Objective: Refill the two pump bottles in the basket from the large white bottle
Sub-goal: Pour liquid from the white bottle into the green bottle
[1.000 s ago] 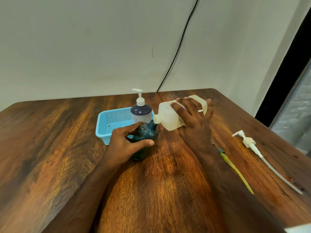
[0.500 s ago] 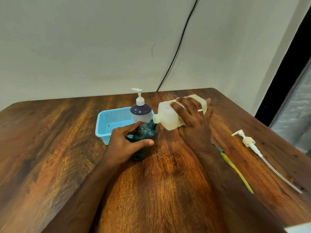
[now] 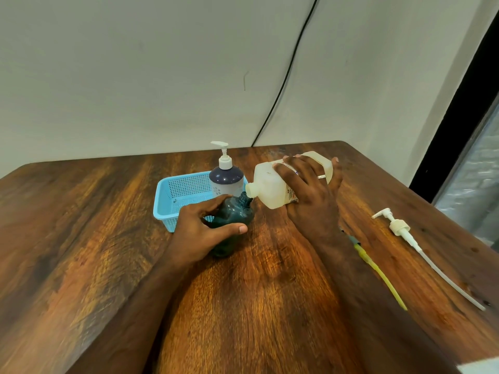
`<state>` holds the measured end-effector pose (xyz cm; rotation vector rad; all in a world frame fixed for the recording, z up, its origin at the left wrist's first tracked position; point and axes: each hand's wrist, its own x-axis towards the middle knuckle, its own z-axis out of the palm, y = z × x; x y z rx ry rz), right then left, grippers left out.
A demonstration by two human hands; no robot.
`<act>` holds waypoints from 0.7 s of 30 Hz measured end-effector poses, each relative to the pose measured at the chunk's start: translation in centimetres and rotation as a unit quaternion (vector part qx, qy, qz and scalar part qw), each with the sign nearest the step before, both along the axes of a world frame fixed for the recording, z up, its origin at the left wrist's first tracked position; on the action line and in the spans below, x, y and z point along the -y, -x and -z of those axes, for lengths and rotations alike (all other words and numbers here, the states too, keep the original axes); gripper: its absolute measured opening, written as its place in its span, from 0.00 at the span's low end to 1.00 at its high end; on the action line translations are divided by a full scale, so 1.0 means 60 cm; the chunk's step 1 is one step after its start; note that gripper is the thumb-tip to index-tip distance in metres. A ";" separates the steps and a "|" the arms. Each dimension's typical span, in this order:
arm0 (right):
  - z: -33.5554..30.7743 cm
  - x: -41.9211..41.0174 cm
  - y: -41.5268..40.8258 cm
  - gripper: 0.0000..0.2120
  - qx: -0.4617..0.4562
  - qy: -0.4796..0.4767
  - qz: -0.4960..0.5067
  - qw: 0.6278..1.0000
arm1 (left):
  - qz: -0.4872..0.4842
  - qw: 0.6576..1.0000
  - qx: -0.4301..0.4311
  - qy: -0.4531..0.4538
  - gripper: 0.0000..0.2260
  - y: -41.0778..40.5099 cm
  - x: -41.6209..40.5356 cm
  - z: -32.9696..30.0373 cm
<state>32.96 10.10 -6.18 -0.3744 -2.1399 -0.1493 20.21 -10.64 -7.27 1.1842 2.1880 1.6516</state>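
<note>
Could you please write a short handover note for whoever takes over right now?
Left hand grips the teal bottle, upright on the table in front of the basket.
Right hand grips the white bottle, tipped with its mouth at the teal bottle's open neck.
Done: teal bottle's pump is off, lying at the right.
Left: finish this pour, refit the pump, then refill the purple bottle, in the basket with its pump on.

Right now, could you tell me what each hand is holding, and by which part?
The left hand grips the dark teal bottle round its body; the right hand holds the tilted large white bottle round its body.
</note>
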 end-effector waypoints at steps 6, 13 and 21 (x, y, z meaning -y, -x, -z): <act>0.002 -0.001 0.002 0.35 0.004 0.001 0.007 1.000 | 0.000 1.000 -0.002 0.004 0.31 0.001 0.001 0.000; 0.002 0.000 0.002 0.35 0.001 -0.001 0.006 1.000 | 0.002 1.000 0.000 0.006 0.32 -0.003 0.003 -0.003; 0.003 -0.002 0.002 0.34 0.004 0.000 0.009 1.000 | 0.005 1.000 0.002 0.006 0.24 -0.006 0.003 -0.007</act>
